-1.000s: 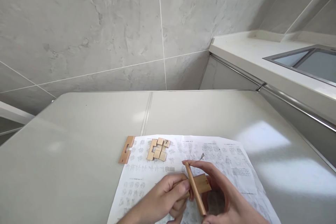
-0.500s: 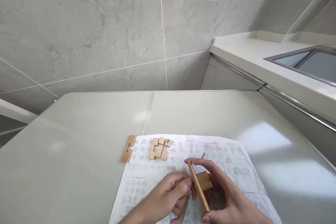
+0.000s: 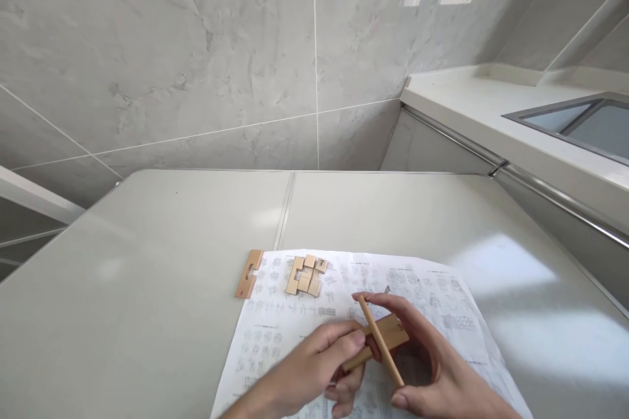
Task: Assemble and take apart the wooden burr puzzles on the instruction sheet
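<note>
My left hand (image 3: 328, 359) is closed on wooden puzzle pieces, pinched between thumb and fingers. One of these, a light wooden block (image 3: 397, 331) with dark marks near its end, reaches past a thin wooden plate toward my right palm. Below it, a second wooden bar (image 3: 358, 359) shows under my left thumb. My right hand (image 3: 435, 357) grips the thin wooden plate (image 3: 382, 342) by its two ends, fingertips at the top and thumb at the bottom. The plate stands edge-on and crosses the block. How the pieces join is partly hidden by my fingers.
Beneath my hands lies a printed paper sheet (image 3: 275, 324) with small diagrams, on a pale table (image 3: 162, 262). On it sit several small wooden pieces (image 3: 295, 276), one marked 3 (image 3: 321, 264). A notched wooden piece (image 3: 249, 273) lies at its left edge. A counter (image 3: 457, 93) stands right.
The view has shifted slightly. The block and plate have turned a little in my hands, and more of the lower bar now shows beside my left thumb.
</note>
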The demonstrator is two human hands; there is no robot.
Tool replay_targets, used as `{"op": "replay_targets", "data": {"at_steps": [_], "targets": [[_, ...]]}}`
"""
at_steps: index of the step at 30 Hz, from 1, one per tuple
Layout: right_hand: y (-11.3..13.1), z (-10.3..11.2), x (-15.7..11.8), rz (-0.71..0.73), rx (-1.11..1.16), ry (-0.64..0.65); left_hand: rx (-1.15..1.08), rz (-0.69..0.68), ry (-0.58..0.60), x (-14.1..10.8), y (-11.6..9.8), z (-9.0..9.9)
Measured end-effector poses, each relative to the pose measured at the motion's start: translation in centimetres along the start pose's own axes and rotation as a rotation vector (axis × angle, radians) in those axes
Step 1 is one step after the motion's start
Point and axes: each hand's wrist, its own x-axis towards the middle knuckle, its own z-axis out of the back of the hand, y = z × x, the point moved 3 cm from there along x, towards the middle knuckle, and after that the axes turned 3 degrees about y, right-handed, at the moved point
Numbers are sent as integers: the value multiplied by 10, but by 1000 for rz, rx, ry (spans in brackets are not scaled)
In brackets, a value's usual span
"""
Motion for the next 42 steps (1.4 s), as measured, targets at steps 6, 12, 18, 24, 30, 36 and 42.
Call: {"op": "replay_targets", "data": {"at_steps": [6, 12, 18, 24, 30, 36, 42], "targets": [[-1, 2, -1, 20, 37, 32, 44, -15, -8, -2, -1, 1], [2, 0, -2, 76, 27, 69, 157, -50, -13, -9, -10, -7], [8, 1, 2, 163, -107, 38, 174, -181, -105, -40, -24, 11], [16, -2, 7, 71, -386, -137, 45, -586, -406, -97, -56, 70], [36, -24, 33, 119, -599, -216, 76, -702, -647, -130, -64, 114], [53, -65, 83, 278, -839, -152, 105, -719, -738, -135, -61, 128], [46, -129, 136, 437, -1139, -127, 120, -705, -763, -132, -59, 130]]}}
